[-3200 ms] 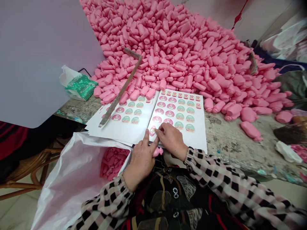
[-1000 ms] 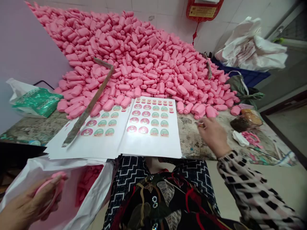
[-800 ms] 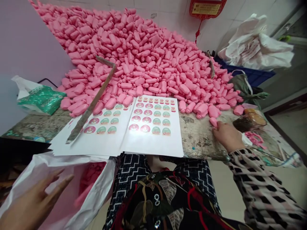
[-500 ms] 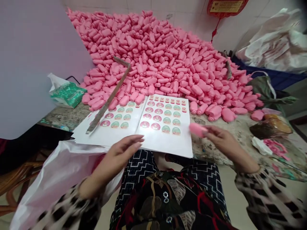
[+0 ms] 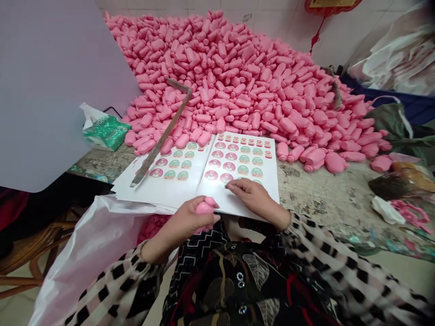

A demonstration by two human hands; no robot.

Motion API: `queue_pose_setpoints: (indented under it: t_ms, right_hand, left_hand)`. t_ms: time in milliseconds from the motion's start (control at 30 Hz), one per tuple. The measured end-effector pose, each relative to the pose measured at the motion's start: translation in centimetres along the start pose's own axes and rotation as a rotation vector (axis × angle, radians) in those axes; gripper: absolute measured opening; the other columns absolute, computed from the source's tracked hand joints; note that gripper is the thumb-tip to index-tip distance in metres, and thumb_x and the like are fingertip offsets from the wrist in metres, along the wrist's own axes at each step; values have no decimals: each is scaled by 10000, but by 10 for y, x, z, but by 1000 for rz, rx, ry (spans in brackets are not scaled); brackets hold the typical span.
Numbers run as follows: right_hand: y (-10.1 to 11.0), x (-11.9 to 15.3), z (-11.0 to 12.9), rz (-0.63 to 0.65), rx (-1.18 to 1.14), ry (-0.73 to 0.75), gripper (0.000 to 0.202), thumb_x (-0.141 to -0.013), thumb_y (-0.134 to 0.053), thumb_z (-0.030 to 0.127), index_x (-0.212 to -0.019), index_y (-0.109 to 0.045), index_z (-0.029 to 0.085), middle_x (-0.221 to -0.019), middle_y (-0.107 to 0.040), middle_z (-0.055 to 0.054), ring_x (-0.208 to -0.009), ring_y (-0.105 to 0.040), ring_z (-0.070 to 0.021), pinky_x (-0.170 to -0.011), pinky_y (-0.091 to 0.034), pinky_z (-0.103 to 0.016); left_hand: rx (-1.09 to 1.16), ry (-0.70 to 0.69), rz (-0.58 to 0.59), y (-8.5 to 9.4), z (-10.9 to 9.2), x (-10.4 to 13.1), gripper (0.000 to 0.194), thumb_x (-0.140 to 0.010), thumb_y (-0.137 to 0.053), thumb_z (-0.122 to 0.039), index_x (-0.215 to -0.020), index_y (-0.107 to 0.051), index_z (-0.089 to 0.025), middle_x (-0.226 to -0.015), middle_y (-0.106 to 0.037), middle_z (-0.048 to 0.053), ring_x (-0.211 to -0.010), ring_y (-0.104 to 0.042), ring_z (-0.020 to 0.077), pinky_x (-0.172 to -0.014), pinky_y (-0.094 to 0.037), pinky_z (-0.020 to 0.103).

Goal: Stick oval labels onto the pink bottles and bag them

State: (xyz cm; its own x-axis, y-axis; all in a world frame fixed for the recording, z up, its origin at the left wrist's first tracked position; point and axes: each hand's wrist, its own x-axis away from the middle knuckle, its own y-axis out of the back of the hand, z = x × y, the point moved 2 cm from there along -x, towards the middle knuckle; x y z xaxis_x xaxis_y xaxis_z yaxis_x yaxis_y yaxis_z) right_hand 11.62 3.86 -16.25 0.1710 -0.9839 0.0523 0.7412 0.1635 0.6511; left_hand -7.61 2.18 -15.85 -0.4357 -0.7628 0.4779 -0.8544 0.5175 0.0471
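Observation:
My left hand (image 5: 181,225) is wrapped around a small pink plastic bottle (image 5: 204,208), neck end up, just in front of the table edge. On the right-hand sticker sheet (image 5: 220,195), my right hand (image 5: 255,199) lies with its fingers close together. Its fingertips touch the lower edge of a round pink sticker (image 5: 226,177); whether they grip it is too small to tell. Green stickers (image 5: 244,159) and small red-and-cream labels (image 5: 236,139) are also on this sheet. A second sticker sheet (image 5: 180,189) lies at its left, under a bent metal bar (image 5: 159,142).
A big heap of pink bottles (image 5: 217,68) fills the table's back. A green tissue pack (image 5: 108,131) is at left. An open white sack (image 5: 84,244) with pink pieces hangs below the table edge. At right lie a pink ring-shaped piece (image 5: 413,215) and a brown bundle (image 5: 399,181).
The pink bottle has passed from my right hand to my left, which has closed around it. My right hand has moved left from the bare tabletop onto the sticker sheet.

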Motion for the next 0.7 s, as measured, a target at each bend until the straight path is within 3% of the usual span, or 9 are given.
queue_pose_setpoints:
  t_ms: [67,100,200,300,433,500,600,700]
  right_hand:
    - [-5,-15,-3,-67,161,-11,258,-908,-434,349,-999,-661,266,-887,-609,-29,-844,-553,-170,-732,-396,-284]
    - [-7,-20,-2,-84,214,-3,250,-904,-440,332,-1018,-654,274,-880,-598,-28,-837,-552,-170,-718,-388,-279]
    - [-6,-28,-3,-130,278,18,246,-897,-445,317,-1047,-637,287,-895,-584,-23,-818,-555,-165,-686,-373,-265]
    - [12,-25,-19,-239,301,-40,255,-894,-442,364,-1028,-638,269,-902,-589,-28,-786,-555,-166,-657,-368,-264]
    - [44,-2,-58,-375,365,-187,311,-883,-439,436,-1032,-637,248,-913,-594,-40,-757,-559,-175,-643,-380,-281]
    - [50,16,-72,-399,412,-263,366,-888,-410,473,-1074,-620,237,-927,-584,-52,-735,-566,-176,-636,-397,-291]
    - [40,43,-76,-397,514,-306,566,-830,-440,606,-1226,-528,212,-1033,-546,-97,-745,-590,-198,-598,-429,-302]
    - [18,63,-61,-339,660,-189,640,-808,-456,640,-1287,-475,215,-1214,-477,-135,-767,-609,-214,-547,-450,-302]
  left_hand:
    - [-285,-157,-206,10,-5,0,170,-714,-622,-313,-807,-539,-197,-677,-530,-47,-628,-473,104,-599,-364,231]
    - [-396,-202,-243,12,-6,1,145,-728,-603,-318,-772,-531,-199,-676,-522,-50,-639,-457,108,-600,-352,231]
    - [-466,-205,-219,13,-2,2,155,-740,-591,-344,-760,-522,-206,-668,-510,-59,-641,-448,114,-601,-355,234]
    - [-393,-168,-238,21,4,3,193,-731,-605,-374,-809,-542,-208,-729,-560,-47,-699,-505,133,-661,-398,248]
    - [-439,-149,-400,43,7,1,313,-734,-596,-417,-981,-608,-225,-930,-650,-4,-887,-575,198,-812,-418,307]
    - [-451,-132,-425,50,8,-2,401,-717,-613,-422,-1070,-609,-232,-1040,-654,13,-983,-570,230,-877,-406,337]
    - [-421,-79,-416,53,11,-8,472,-694,-636,-434,-1110,-610,-214,-1053,-664,37,-998,-576,259,-896,-412,374]
    - [-331,-56,-424,50,13,-12,507,-666,-672,-441,-1104,-616,-192,-1035,-664,57,-962,-591,246,-874,-434,367]
